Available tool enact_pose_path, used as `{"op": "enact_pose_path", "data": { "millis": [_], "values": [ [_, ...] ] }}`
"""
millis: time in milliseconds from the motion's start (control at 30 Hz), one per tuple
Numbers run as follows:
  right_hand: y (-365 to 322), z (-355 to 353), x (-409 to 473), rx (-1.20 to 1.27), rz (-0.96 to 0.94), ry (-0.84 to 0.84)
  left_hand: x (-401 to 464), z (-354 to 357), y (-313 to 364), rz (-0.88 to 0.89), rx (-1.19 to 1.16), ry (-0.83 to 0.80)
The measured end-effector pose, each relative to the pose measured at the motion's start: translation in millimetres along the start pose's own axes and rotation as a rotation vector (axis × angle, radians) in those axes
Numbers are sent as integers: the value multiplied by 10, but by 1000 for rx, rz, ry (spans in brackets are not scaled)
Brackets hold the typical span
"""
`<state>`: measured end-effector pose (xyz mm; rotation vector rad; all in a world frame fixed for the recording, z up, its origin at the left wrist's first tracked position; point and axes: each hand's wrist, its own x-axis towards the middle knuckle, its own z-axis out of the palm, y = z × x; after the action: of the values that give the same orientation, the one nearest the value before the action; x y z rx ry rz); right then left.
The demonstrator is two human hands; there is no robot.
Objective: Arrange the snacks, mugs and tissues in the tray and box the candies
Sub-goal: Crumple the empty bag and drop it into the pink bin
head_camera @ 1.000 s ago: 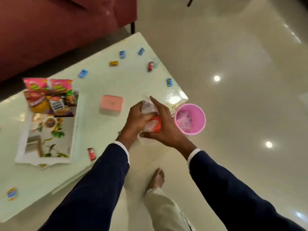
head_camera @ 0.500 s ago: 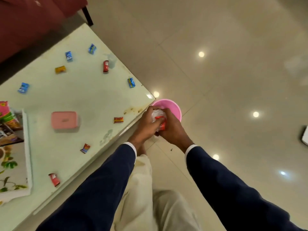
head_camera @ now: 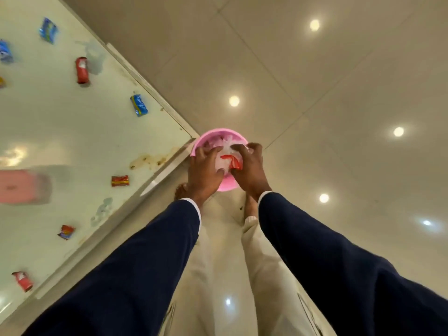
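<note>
My left hand and my right hand together grip a crumpled clear plastic wrapper with a red patch, held just over the pink bin on the floor beside the table corner. Several wrapped candies lie scattered on the pale table: a blue one, a red one, a red-and-yellow one, another blue one. The pink candy box sits blurred at the left edge. The tray is out of view.
The table's corner and edge run diagonally right next to the bin. A brownish stain marks the table near that corner. My bare feet stand on glossy floor tiles with light reflections.
I have leaned closer over the bin. Both hands carried the crumpled wrapper from above the table edge down onto the bin's opening. The tray slid out of view to the left.
</note>
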<state>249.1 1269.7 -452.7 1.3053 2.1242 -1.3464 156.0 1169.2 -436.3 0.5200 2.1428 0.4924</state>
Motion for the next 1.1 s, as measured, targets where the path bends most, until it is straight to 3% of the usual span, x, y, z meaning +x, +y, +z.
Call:
{"op": "enact_pose_path", "data": {
  "millis": [133, 300, 567, 800, 1100],
  "values": [
    [272, 226, 434, -210, -141, -133, 307, 398, -178, -74, -302, -46],
    [523, 369, 727, -805, -249, -241, 511, 609, -508, -140, -95, -229],
    [541, 323, 851, -868, -316, -457, 668, 684, -601, -75, 60, -319],
    [545, 449, 1121, -1236, -495, -295, 668, 691, -736, 142, 317, -92],
    [169, -36, 771, -1140, -582, -344, 256, 309, -680, 92, 479, -131]
  ]
}}
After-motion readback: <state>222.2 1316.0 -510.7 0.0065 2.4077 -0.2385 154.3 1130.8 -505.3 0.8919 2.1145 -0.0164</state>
